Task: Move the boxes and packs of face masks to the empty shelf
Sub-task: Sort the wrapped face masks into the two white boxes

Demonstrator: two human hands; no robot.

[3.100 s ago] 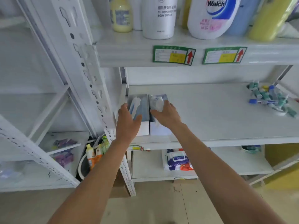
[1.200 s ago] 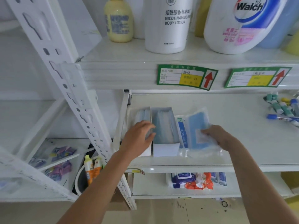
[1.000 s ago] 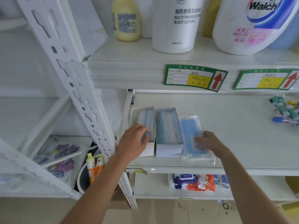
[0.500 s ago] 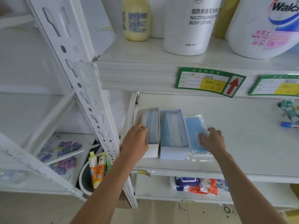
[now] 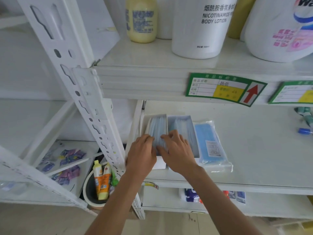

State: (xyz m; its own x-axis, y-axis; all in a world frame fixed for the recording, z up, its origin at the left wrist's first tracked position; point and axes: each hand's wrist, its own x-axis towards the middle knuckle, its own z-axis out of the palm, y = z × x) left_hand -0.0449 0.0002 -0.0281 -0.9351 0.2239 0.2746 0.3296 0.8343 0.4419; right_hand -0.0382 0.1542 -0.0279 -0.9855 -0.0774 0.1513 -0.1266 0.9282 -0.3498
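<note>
On the middle shelf (image 5: 257, 150), at its left end, two open white boxes of blue face masks stand side by side: the left box (image 5: 157, 122) and the second box (image 5: 182, 122). A clear pack of blue masks (image 5: 210, 143) lies flat just to their right, touching the second box. My left hand (image 5: 141, 155) holds the near left corner of the left box. My right hand (image 5: 177, 153) reaches across the second box, thumb and fingers pinching the masks in the left box. Both hands hide the boxes' near ends.
The shelf above carries lotion and detergent bottles (image 5: 201, 26), with green price labels (image 5: 223, 88) on its edge. Small tubes (image 5: 304, 119) lie at the shelf's far right. A white perforated upright (image 5: 84, 99) stands to the left. A bucket of tubes (image 5: 100, 182) sits below.
My right hand let go of the flat mask pack, now lying beside the second box, and moved left onto the left box. My left hand stayed at that box.
</note>
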